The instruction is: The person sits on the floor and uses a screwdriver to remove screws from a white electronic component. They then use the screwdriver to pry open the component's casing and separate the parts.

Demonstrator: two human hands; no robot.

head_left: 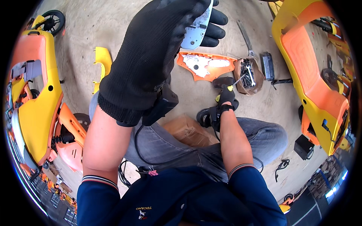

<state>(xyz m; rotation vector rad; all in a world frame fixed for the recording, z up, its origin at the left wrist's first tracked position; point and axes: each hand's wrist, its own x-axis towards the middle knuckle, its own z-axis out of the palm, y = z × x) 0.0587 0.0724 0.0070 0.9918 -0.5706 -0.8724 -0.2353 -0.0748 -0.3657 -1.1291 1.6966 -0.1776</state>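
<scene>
Raised close to the camera, my left hand [145, 56] in a black knit glove holds a light grey-blue circuit board [195, 35] with rounded ends; part of the board lies behind the fingers. Lower and to the right, my gloved right hand [227, 96] is closed around a screwdriver [230, 88] with a yellow handle, its shaft pointing up and right toward a brown bag [258, 86]. Small dark fasteners and a wrench [251, 76] lie in that bag. An orange panel [207, 74] with white parts on it rests on the floor beyond my right hand.
Yellow-and-orange vehicle bodies stand at left [41, 105] and right [313, 71]. A yellow trim piece [105, 60] lies left of my left arm. Beyond the bag are a metal bar [245, 37] and a black box [267, 66]. A cardboard box [186, 130] sits by my legs.
</scene>
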